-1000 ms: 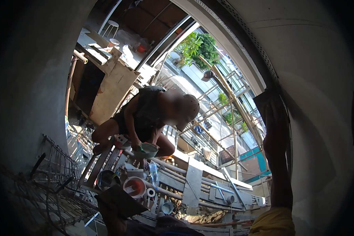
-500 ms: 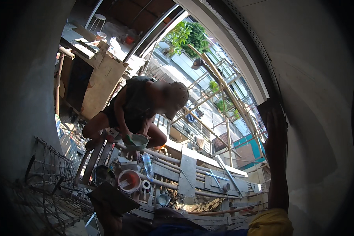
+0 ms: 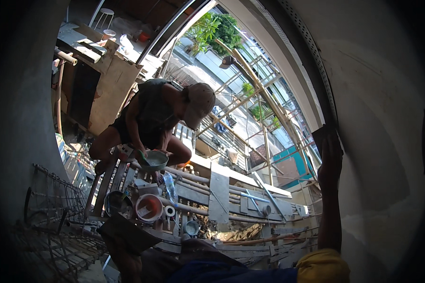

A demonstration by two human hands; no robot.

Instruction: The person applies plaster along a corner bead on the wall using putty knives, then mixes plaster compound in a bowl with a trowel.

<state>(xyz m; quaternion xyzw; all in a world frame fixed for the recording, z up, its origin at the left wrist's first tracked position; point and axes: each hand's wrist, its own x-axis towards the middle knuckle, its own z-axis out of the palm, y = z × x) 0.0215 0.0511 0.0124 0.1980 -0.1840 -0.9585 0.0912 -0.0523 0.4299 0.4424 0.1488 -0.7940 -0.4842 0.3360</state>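
Plate (image 3: 321, 135), dark and flat: grasping it with the raised right hand (image 3: 331, 159), holding it at the edge of the pale wall (image 3: 378, 137), near the perforated strip (image 3: 310, 47). With the left hand (image 3: 120, 252), low and in deep shadow, grasping a dark board (image 3: 133, 235) from below. Beyond the board, seeing a bucket (image 3: 154, 203), reddish inside; farther, seeing a squatting person (image 3: 148, 106) in cap (image 3: 202, 100), holding a greenish bowl (image 3: 157, 161).

Yellow right sleeve (image 3: 324, 267), bare right hand (image 3: 331, 153), dark blue cloth (image 3: 226, 271), darker cloth (image 3: 200, 251) beside it
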